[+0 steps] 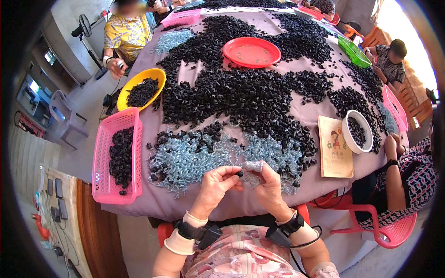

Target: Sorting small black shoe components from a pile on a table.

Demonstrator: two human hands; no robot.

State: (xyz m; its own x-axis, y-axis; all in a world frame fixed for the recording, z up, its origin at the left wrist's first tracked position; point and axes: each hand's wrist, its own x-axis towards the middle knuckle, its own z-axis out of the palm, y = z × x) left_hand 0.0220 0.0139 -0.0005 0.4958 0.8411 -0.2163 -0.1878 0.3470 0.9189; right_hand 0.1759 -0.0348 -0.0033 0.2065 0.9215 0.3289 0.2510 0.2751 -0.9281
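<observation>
Above the near edge of the table, my left hand (214, 186) is closed, pinching a small black plastic cap (239, 173) between thumb and fingertips. Close beside it, my right hand (270, 189) has its fingers curled in, with a pale wrapping (252, 165) around a fingertip. Whatever the right fingers hold is too small and hidden to make out. Just beyond both hands lies a heap of clear bluish plastic coils (185, 155). Behind that spreads a large pile of small black caps (222, 99).
A pink basket (97, 173) with black pieces stands left, near a yellow bowl (160, 76). On the right lie a booklet (336, 162) and a white bowl (369, 139). A red tray (252, 51) and green basket (354, 52) sit farther off. Other people sit around the table.
</observation>
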